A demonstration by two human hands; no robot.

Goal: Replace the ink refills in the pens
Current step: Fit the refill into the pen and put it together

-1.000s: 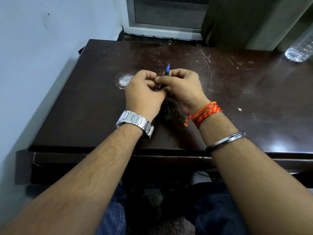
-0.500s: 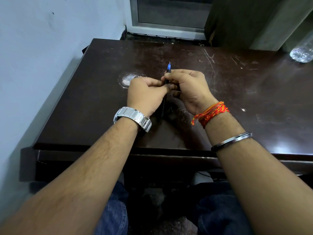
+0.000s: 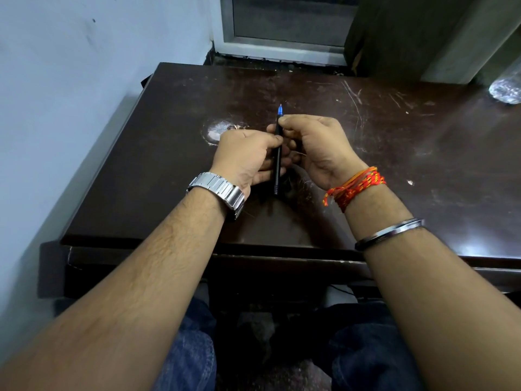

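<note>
While held above table | black pen, blue tip far end | left hand pinching barrel | right hand pinching near tip | bottle cut off at right edge

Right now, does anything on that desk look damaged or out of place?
Yes. The dark table is worn: a pale round patch left of the hands where the finish is gone, and long scratches toward the back. The pen itself looks intact.

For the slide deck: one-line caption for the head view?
Both hands, left hand and right hand, grip a black pen, blue tip exposed.
</note>
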